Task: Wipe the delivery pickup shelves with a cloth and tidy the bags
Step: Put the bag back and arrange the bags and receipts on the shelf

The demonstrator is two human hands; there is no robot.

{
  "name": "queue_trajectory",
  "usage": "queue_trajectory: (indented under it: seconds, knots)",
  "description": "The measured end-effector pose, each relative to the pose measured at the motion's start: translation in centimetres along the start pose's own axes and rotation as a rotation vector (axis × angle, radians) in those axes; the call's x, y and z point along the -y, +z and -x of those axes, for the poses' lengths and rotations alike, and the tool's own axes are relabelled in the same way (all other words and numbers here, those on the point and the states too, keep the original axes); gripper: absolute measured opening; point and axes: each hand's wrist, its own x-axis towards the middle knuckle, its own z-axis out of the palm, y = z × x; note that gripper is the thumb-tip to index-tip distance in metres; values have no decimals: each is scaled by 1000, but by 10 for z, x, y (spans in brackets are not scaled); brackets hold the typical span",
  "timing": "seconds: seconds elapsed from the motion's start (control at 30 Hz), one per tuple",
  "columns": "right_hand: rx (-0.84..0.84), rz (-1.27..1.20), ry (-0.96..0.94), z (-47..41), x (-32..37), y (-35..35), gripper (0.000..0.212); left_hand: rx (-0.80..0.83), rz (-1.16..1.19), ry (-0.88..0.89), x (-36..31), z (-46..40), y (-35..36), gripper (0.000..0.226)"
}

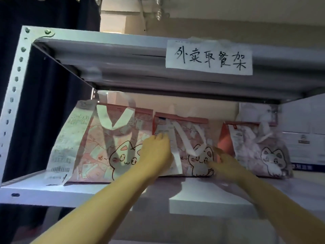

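Observation:
Three pink cat-print delivery bags stand in a row on a white metal shelf (52,189). The left bag (98,147) carries a long receipt on its left side. My left hand (156,152) rests flat against the left edge of the middle bag (193,143), fingers straight, over its receipt. My right hand (223,164) touches the same bag's right lower side; it is blurred, fingers spread. The right bag (260,148) stands apart from both hands. No cloth is in view.
A handwritten paper label (209,57) is taped to the shelf above. White cardboard boxes (306,134) stand at the right end of the shelf. A dark curtain (44,106) hangs behind the perforated left upright (14,95).

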Motion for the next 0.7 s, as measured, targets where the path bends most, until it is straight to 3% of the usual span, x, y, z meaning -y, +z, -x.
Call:
queue_trajectory:
  seconds: [0.1, 0.2, 0.27, 0.33, 0.5, 0.7]
  knots:
    - [-21, -157, 113, -11, -6, -1, 56, 46, 30, -60, -11, -14, 7, 50]
    - [-47, -364, 232, -23, -10, 0, 42, 112, 201, -102, -19, -19, 14, 58]
    - [-55, -369, 282, -31, -13, 1, 32, 182, 306, -153, -21, -22, 21, 63]
    - [-51, -360, 303, -37, -16, 3, 36, 226, 364, -209, -21, -22, 24, 67]
    - [-55, -316, 319, -42, -25, 5, 63, 170, 491, -335, -24, -27, 23, 77]
    - [11, -337, 296, -31, -29, -7, 56, 162, 558, -452, -23, -33, 27, 83]
